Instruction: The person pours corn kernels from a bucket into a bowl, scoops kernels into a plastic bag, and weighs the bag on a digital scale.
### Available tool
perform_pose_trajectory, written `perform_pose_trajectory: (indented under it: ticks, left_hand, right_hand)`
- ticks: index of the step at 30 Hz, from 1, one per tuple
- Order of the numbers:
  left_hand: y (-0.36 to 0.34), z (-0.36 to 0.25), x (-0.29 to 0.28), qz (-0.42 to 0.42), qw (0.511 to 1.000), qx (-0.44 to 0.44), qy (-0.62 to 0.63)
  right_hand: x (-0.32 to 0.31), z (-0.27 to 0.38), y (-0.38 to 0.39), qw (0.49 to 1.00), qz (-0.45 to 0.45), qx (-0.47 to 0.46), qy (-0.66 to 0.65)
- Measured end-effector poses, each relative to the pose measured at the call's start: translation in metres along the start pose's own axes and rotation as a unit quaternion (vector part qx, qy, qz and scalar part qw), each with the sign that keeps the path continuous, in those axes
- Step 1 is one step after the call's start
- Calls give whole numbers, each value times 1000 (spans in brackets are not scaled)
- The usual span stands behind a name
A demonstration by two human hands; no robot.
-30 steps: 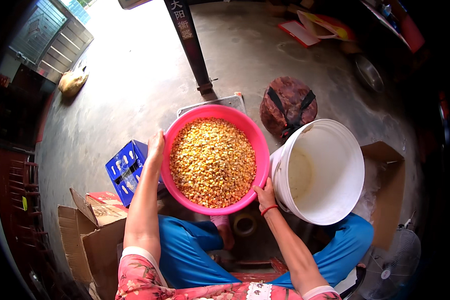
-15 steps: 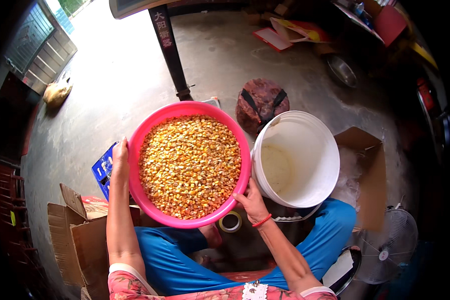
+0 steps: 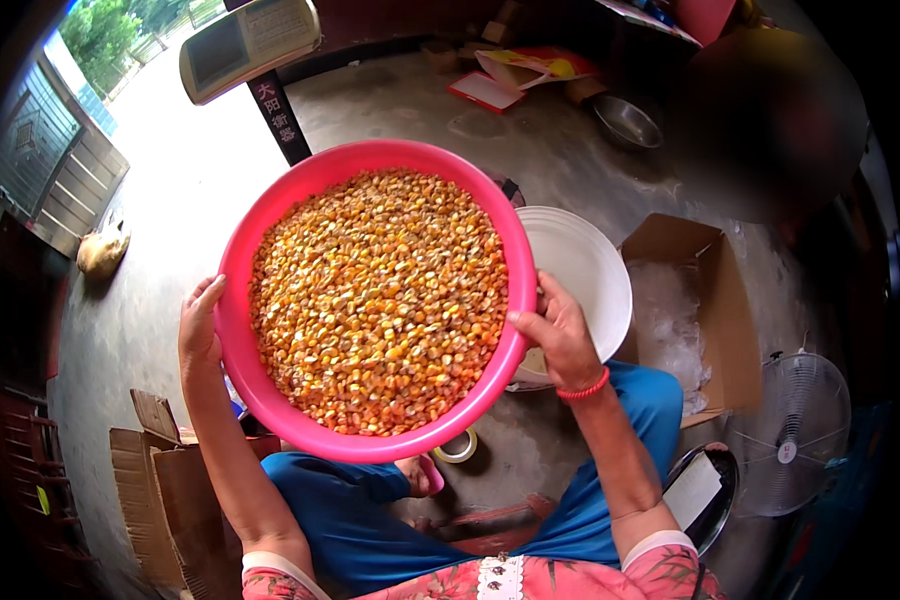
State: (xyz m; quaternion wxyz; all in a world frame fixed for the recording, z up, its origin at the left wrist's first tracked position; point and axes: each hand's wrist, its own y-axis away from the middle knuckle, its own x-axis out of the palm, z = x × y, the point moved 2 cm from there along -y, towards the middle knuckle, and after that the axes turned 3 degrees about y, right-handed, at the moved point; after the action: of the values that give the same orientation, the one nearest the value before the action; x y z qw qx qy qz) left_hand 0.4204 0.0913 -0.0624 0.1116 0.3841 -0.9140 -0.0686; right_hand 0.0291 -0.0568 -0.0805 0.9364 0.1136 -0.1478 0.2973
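Note:
Between my hands is a round pink basin (image 3: 232, 330), heaped with dried yellow and orange corn kernels (image 3: 380, 300). My left hand (image 3: 202, 318) grips the rim on its left side. On the right side my right hand (image 3: 562, 330), with a red beaded bracelet at the wrist, is closed on the rim, thumb on top. Partly hidden behind the basin and my right hand stands a white bucket (image 3: 590, 260). A scale with a display head (image 3: 250, 45) on a dark post rises beyond the basin, its platform hidden.
An open cardboard box (image 3: 735, 330) with clear plastic stands right of the bucket, near a fan (image 3: 790, 430). Another open carton (image 3: 170, 480) sits at my left. A roll of tape (image 3: 457, 446) lies by my foot. Farther off are a metal bowl (image 3: 628, 122) and a sack (image 3: 103, 250).
I have raised the basin nearer to me, so it looks larger and now covers part of the bucket. My view has shifted, bringing the scale's display into sight.

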Motion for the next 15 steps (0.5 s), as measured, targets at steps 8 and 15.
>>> perform_pose_trajectory:
  ticks: [8, 15]
  left_hand:
    - [-1, -3, 23, 72, 993, -1, 89]
    - [-40, 31, 13, 154, 976, -40, 146]
  right_hand:
    - [24, -17, 12, 981, -126, -144, -13]
    - [28, -24, 16, 952, -199, -227, 49]
